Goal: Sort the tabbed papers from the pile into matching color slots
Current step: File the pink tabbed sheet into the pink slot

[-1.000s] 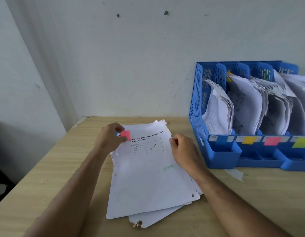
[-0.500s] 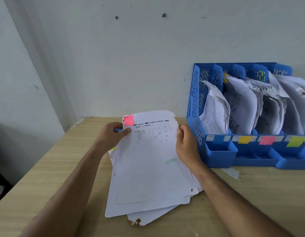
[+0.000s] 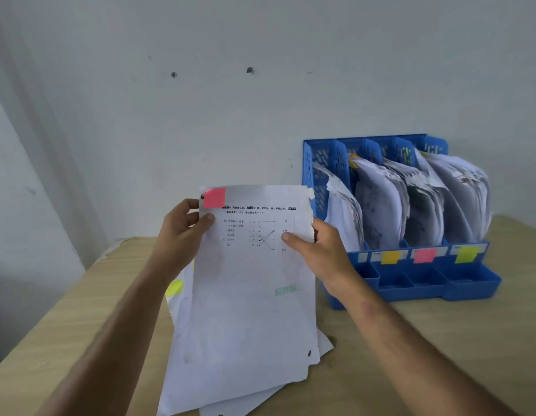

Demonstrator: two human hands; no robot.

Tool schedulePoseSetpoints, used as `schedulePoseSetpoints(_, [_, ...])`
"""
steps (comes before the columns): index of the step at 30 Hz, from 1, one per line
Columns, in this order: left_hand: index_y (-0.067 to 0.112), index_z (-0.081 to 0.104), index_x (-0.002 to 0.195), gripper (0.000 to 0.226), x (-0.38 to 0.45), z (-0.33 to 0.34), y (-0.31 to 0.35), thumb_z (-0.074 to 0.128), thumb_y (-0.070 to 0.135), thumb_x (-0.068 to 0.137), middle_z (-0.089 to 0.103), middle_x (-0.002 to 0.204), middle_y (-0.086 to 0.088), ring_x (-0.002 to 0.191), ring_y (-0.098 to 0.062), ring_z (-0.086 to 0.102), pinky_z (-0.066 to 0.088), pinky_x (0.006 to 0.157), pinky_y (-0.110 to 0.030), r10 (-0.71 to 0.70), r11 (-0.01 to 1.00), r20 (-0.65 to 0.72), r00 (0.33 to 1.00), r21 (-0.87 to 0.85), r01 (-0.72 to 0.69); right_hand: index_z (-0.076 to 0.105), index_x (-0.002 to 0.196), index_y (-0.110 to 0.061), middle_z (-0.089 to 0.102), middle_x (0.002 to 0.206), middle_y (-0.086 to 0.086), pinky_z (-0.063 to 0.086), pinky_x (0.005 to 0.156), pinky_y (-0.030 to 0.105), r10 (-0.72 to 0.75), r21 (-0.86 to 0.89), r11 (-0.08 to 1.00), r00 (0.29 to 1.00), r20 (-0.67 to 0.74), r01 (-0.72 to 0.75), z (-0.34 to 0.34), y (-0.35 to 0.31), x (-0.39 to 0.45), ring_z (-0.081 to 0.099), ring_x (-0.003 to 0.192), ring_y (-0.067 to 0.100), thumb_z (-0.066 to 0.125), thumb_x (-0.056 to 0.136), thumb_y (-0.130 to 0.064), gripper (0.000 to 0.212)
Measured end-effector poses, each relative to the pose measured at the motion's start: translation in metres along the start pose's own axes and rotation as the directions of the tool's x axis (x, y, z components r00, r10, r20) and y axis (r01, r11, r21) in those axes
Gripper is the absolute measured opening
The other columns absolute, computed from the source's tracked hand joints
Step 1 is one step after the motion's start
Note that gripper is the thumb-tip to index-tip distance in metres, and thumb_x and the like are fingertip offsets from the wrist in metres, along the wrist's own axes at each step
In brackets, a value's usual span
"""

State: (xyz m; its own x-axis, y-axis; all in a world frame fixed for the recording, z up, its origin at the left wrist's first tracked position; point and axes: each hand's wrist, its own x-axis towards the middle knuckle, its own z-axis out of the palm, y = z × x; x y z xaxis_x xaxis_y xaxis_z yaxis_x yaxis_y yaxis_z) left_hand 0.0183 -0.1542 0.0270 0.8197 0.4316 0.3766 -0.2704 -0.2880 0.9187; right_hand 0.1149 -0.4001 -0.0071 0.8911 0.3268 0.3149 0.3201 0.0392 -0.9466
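Pink-tabbed sheet now higher, between left hand and right hand.

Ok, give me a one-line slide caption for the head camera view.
Both hands, left hand and right hand, lift a pink-tabbed sheet off the pile beside the blue file rack.

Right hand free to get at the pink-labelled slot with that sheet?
Probably yes. The right hand pinches the pink-tabbed sheet just left of the blue organizer; nothing stands between it and the pink-labelled slot, though that slot already looks packed.
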Motion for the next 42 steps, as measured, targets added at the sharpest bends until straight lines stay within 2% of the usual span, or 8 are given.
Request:
schedulePoseSetpoints(5, [0.014,0.066,0.106,0.011,0.014,0.038,0.035,0.058,0.007,0.102,0.079,0.092,-0.006,0.076,-0.019,0.073,0.059,0.067,-0.033,0.022,0.995,0.053,0.998,-0.099,-0.017,0.073,0.113,-0.016,0.078,0.106,-0.002,0.06,0.089,0.041,-0.021,0.119,0.993,0.999,-0.045,0.026,-0.036,-0.03,-0.001,0.075,0.099,0.018,0.074,0.091,-0.009,0.023])
schedulePoseSetpoints(12, [0.005,0.066,0.114,0.016,0.039,0.106,0.081,0.063,0.013,0.1,0.079,0.093,-0.009,0.083,-0.027,0.076,0.06,0.069,-0.037,0.107,0.991,0.342,0.934,0.035,-0.126,0.073,0.105,-0.024,0.077,0.101,-0.013,0.058,0.083,0.03,-0.094,-0.106,0.992,0.953,-0.287,0.066,-0.121,-0.052,0.004,0.072,0.094,0.005,0.067,0.096,-0.023,0.011])
schedulePoseSetpoints(17, [0.013,0.07,0.115,0.016,0.041,0.167,0.114,0.065,0.014,0.099,0.077,0.087,0.012,0.073,-0.004,0.071,0.054,0.065,-0.021,0.183,0.92,0.574,0.798,0.186,-0.344,0.072,0.097,-0.013,0.074,0.093,0.0,0.052,0.072,0.036,-0.006,-0.124,0.99,0.877,-0.481,-0.061,-0.181,-0.055,0.003,0.068,0.085,0.019,0.065,0.088,-0.024,0.016])
schedulePoseSetpoints(25, [0.016,0.073,0.119,0.026,0.054,0.253,0.149,0.067,0.031,0.099,0.078,0.11,0.004,0.098,-0.012,0.074,0.059,0.095,-0.038,0.171,0.875,0.731,0.66,0.195,-0.443,0.063,0.078,-0.015,0.061,0.088,0.006,0.039,0.077,0.036,0.281,-0.029,0.946,0.86,-0.426,-0.324,-0.244,-0.05,0.009,0.055,0.084,0.025,0.063,0.065,-0.031,0.02])
schedulePoseSetpoints(28, [0.015,0.073,0.115,0.03,0.069,0.274,0.151,0.061,0.039,0.102,0.077,0.108,-0.002,0.084,-0.009,0.073,0.06,0.079,-0.029,0.125,0.854,0.754,0.645,0.249,-0.457,0.061,0.075,-0.012,0.057,0.073,-0.001,0.039,0.064,0.031,0.186,-0.09,0.962,0.863,-0.469,-0.256,-0.254,-0.06,0.005,0.052,0.07,0.019,0.061,0.084,-0.018,0.011])
schedulePoseSetpoints(35, [0.025,0.062,0.127,0.031,0.098,0.318,0.151,0.065,0.032,0.097,0.07,0.116,0.009,0.102,-0.012,0.069,0.057,0.085,-0.027,-0.086,0.647,0.834,0.545,0.463,-0.606,0.045,0.067,-0.016,0.042,0.057,-0.009,0.031,0.053,0.027,-0.011,-0.234,0.961,0.829,-0.559,-0.145,-0.284,-0.058,-0.002,0.039,0.051,0.012,0.061,0.088,-0.014,0.026])
schedulePoseSetpoints(38, [0.02,0.062,0.13,0.033,0.104,0.331,0.152,0.066,0.025,0.097,0.068,0.119,0.006,0.099,-0.012,0.066,0.051,0.077,-0.017,-0.021,0.652,0.852,0.523,0.408,-0.639,0.042,0.063,-0.018,0.041,0.055,-0.008,0.03,0.051,0.027,-0.166,-0.342,0.936,0.755,-0.634,-0.081,-0.294,-0.058,-0.005,0.034,0.048,0.01,0.061,0.087,-0.014,0.031])
schedulePoseSetpoints(42, [0.021,0.063,0.104,0.04,0.123,0.333,0.146,0.069,0.058,0.09,0.069,0.095,0.004,0.083,-0.014,0.063,0.043,0.073,-0.027,-0.027,0.608,0.723,0.69,0.56,-0.563,0.041,0.067,-0.008,0.037,0.059,-0.002,0.027,0.049,0.029,-0.345,-0.515,0.856,0.696,-0.629,-0.041,-0.299,-0.061,-0.009,0.027,0.052,0.013,0.059,0.086,-0.011,0.026])
